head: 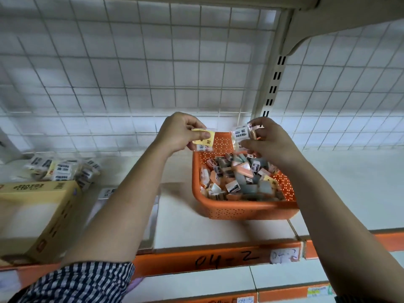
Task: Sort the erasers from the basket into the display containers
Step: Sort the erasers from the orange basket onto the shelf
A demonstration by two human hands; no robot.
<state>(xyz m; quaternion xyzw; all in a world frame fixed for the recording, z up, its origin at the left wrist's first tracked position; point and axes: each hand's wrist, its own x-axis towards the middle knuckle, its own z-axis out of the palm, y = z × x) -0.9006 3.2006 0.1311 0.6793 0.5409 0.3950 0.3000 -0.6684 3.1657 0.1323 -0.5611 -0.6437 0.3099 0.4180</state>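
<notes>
A white shelf [196, 226] carries the work, with an orange rail [166, 264] along its front edge. "04-2" is written by hand on the rail, and a small paper tag [284, 256] is stuck just beside the writing. A wire grid [153, 62] stands behind the shelf, with a white tiled wall [349, 95] showing through it. A pale slotted post [273, 84] rises at the right of the grid to a bracket [306, 40] under the shelf above. A lower shelf [196, 283] with its own orange rail shows beneath.

An orange perforated basket [240, 207] sits on the shelf right of centre, near the front edge, and is heaped with wrapped erasers [238, 178]. Both bare hands are raised over its far rim. The left grip [181, 134] pinches a yellow eraser [209, 136] between thumb and fingers. The right grip [269, 145] is curled round a white eraser [240, 133] in clear wrap. It may hold more pieces, but that cannot be told for sure. The two held erasers are near each other and do not touch.

At the left a yellow box [39, 206] stands on the shelf. A loose pile [63, 169] of wrapped erasers lies just behind it. A striped sleeve [87, 283] covers the left upper arm.
</notes>
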